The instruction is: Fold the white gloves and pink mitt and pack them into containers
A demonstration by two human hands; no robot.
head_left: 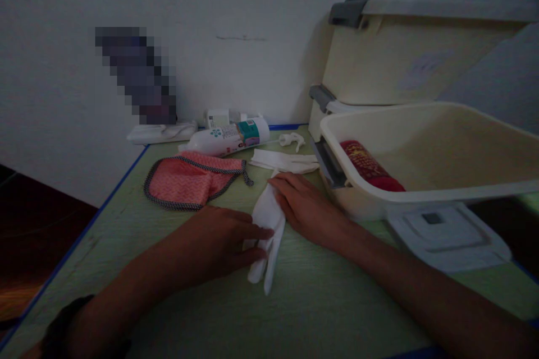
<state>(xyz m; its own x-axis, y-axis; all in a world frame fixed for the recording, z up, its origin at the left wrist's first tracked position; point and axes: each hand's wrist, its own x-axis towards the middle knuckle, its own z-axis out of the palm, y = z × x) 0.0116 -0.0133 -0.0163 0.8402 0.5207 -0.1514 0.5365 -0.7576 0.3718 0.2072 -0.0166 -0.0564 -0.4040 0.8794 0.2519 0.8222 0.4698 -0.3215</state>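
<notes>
A white glove lies flat on the green table, fingers pointing toward me. My left hand rests on the glove's finger end, fingers stretched over it. My right hand lies flat on the glove's cuff end, fingers extended and pressing down. A second white glove lies just behind, near the cream bin.
A pink cloth mitt with dark trim lies at the left. Behind it lie a white spray bottle, a loose spray nozzle and folded white cloth. A cream open bin holds a red cylinder; a white lid lies beside it.
</notes>
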